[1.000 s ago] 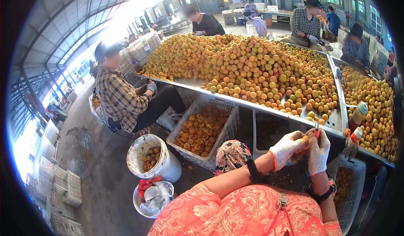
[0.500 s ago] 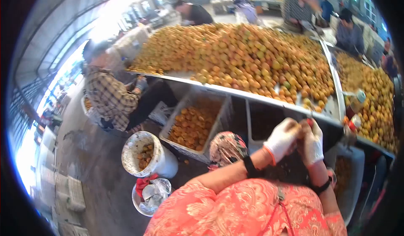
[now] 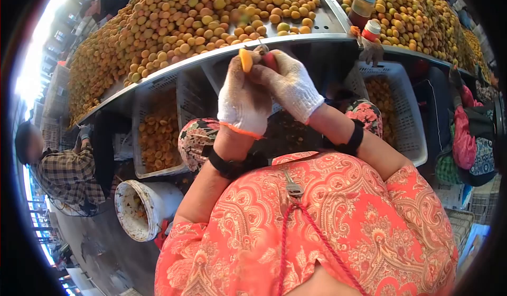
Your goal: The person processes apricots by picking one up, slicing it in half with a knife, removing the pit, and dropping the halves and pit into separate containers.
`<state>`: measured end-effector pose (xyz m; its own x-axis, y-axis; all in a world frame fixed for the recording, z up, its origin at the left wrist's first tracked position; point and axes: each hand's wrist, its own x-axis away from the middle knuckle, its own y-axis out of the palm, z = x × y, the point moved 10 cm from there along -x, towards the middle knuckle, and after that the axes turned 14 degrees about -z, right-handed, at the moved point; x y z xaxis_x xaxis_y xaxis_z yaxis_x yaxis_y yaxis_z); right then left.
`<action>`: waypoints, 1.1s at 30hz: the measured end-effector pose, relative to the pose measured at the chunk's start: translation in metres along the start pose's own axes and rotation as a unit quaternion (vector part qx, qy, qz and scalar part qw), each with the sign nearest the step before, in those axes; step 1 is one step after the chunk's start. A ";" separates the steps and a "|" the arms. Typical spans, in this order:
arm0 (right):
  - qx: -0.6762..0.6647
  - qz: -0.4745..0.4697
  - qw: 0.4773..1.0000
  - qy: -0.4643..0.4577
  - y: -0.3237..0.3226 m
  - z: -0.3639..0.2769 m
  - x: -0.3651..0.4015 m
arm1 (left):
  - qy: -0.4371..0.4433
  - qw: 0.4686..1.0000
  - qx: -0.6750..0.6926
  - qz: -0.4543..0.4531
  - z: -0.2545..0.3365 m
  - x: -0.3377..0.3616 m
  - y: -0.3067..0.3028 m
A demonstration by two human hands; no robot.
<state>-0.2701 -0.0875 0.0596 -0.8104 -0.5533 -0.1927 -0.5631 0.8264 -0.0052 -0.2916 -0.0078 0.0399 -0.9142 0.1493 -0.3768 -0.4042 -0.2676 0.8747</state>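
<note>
My left hand (image 3: 244, 98), in a white glove with soiled fingers, pinches an orange piece of fruit (image 3: 245, 60). Against it, my right hand (image 3: 289, 80), gloved the same way, is closed around a small tool with a red handle (image 3: 270, 61); a thin metal end shows above the fingers. Both hands meet just in front of the metal edge of a table (image 3: 222, 48) heaped with orange-yellow fruit (image 3: 174, 19). Below them, between the knees, the floor area is dark.
Crates of fruit pieces stand at left (image 3: 138, 156) and right (image 3: 414, 116). A white bucket (image 3: 171, 201) is at lower left. Bottles (image 3: 363, 5) stand at the table's divider. A person in a plaid shirt (image 3: 68, 174) sits at left; another person's hand (image 3: 372, 51) is near the bottles.
The view has turned down and to the right, so the hands appear further left and higher. An orange fruit piece now shows clearly in my left hand.
</note>
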 end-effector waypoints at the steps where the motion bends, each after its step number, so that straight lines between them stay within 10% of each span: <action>1: -0.017 -0.012 1.000 0.004 0.003 0.001 -0.002 | 0.012 0.999 -0.040 0.021 0.004 0.002 0.004; 8: -0.163 0.013 0.985 0.057 -0.018 -0.010 0.009 | 0.000 0.989 -0.149 0.024 0.040 0.008 0.015; 13: 0.059 -0.006 0.997 -0.043 -0.019 -0.026 0.004 | -0.136 0.901 -0.410 0.037 0.015 0.009 0.018; 27: -0.217 -0.031 0.973 0.077 -0.020 0.001 0.012 | -0.126 0.980 -0.150 0.040 -0.002 0.013 0.010; 33: 0.180 0.038 0.979 -0.086 -0.051 -0.054 0.019 | -0.133 0.983 -0.117 0.056 -0.008 0.014 0.006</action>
<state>-0.2651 -0.1457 0.1094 -0.7911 -0.4886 -0.3680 -0.3834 0.8649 -0.3241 -0.3074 -0.0145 0.0374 -0.9257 0.3415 -0.1627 -0.3263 -0.5037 0.7999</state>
